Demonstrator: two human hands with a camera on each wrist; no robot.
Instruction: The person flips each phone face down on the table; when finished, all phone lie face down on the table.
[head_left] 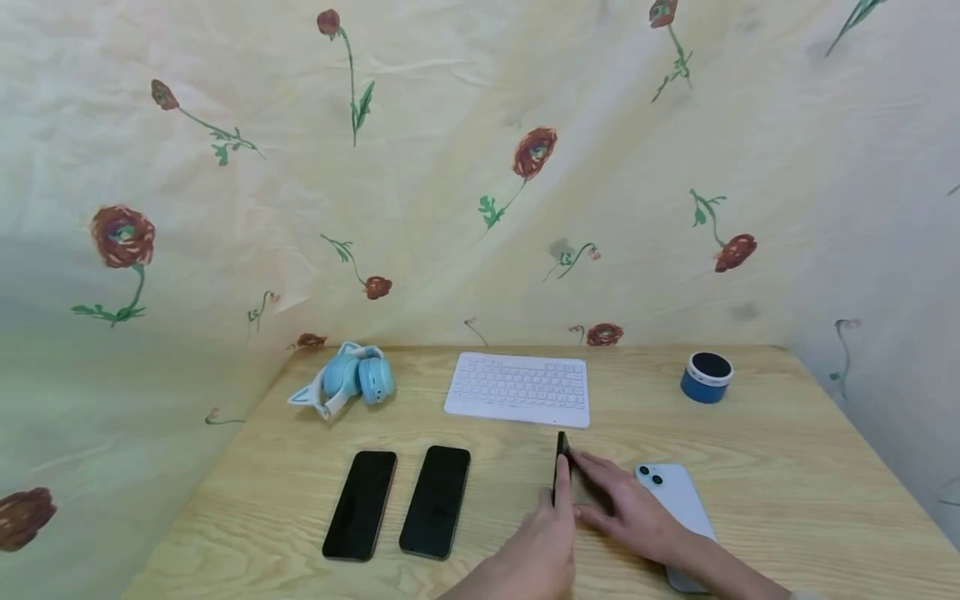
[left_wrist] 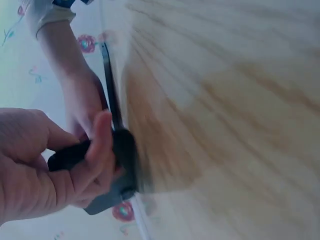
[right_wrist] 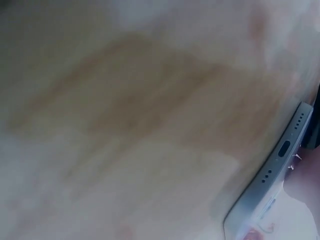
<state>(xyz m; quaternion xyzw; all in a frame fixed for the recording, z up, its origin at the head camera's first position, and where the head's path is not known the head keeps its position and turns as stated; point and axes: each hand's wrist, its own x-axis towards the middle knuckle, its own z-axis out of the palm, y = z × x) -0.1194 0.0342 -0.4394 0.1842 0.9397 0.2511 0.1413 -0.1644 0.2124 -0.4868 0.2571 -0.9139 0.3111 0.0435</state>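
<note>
In the head view my left hand grips a black phone that is tilted up on edge, so only its thin side shows. The left wrist view has the fingers of the left hand wrapped across the dark phone. From the other side, my right hand reaches in with fingers extended, fingertips at the phone's right face. Beneath the right wrist lies a pale phone, camera side up, partly covered by the forearm. Its bottom edge with the charging port appears as a grey phone end in the right wrist view.
Two black phones, one left of the other, lie screen up on the wooden table. Farther back are blue cat-ear headphones, a white keyboard and a blue round speaker. A flowered cloth hangs behind.
</note>
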